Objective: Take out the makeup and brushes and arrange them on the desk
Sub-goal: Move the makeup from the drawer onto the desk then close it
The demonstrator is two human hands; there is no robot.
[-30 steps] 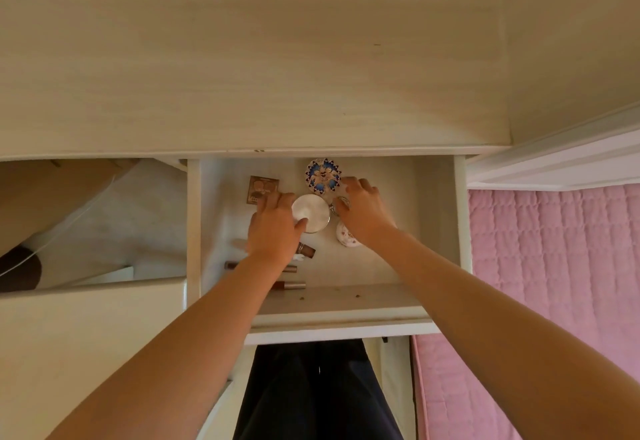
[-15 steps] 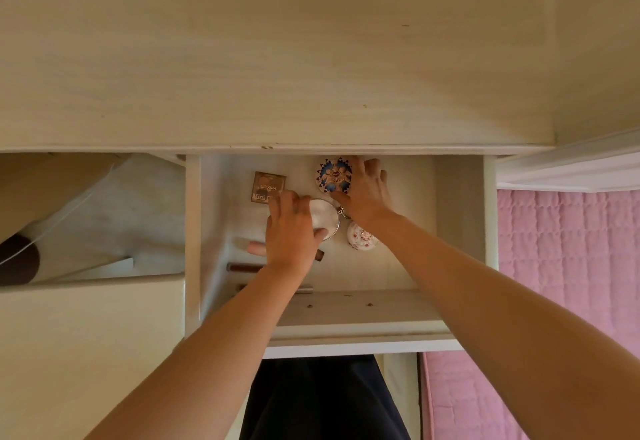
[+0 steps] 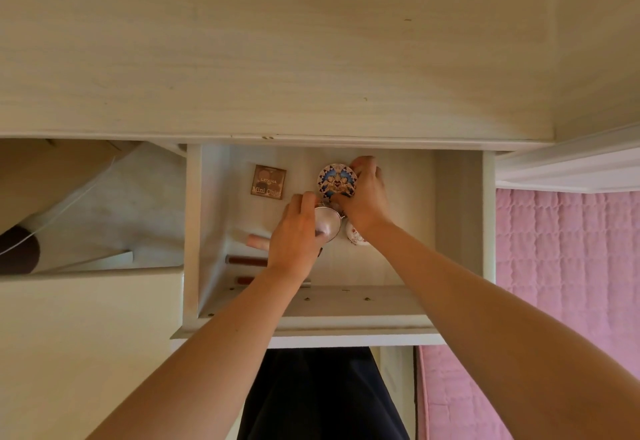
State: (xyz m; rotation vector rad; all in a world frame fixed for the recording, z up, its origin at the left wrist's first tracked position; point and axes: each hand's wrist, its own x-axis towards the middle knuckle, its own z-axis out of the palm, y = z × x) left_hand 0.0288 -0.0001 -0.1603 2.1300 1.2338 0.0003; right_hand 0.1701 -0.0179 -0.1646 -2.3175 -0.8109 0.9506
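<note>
Already both hands are down in the open drawer — the left hand closed around the white round compact, tilted on edge. Just beyond, the right hand pinches the blue patterned compact from its right rim — the tabletop lies directly ahead, above both.

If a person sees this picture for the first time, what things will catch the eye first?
Two bare arms reach into an open white drawer under the desk. The right hand grips a round blue-patterned compact at the back, and the left hand holds a silvery round compact tilted up. A pink quilted bedspread glows at the right.
</note>
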